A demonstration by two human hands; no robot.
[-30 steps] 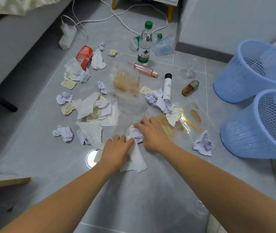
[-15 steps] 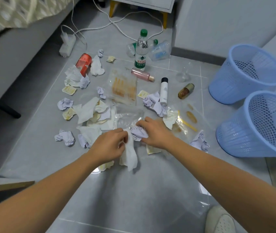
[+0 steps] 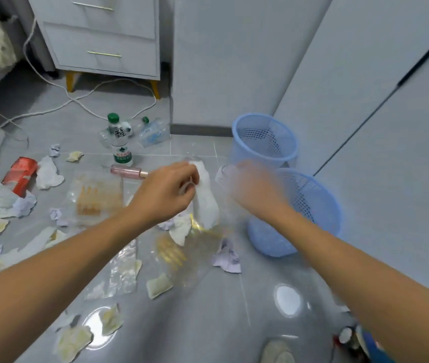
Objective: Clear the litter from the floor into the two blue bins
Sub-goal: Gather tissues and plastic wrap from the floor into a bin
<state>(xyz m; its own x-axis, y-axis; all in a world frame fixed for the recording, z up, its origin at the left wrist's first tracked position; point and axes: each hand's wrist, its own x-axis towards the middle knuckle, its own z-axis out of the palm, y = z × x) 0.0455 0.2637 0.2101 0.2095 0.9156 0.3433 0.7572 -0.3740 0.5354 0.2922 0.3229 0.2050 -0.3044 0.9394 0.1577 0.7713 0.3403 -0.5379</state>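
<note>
- your grey tiled floor (image 3: 208, 323) carries everything.
- left of the upright water bottle (image 3: 120, 142): red can (image 3: 19, 174), crumpled tissues (image 3: 48, 172).
- right of it: two blue bins (image 3: 265, 137).

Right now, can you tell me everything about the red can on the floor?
The red metal drink can lies on its side on the grey tiled floor, far left of the view, its top end pointing up and to the right. It looks squashed and dented, with pale markings on its side too blurred to read. A crumpled white tissue lies against its right side, and more crumpled paper covers its lower end. Neither of the hands is near it.
</note>
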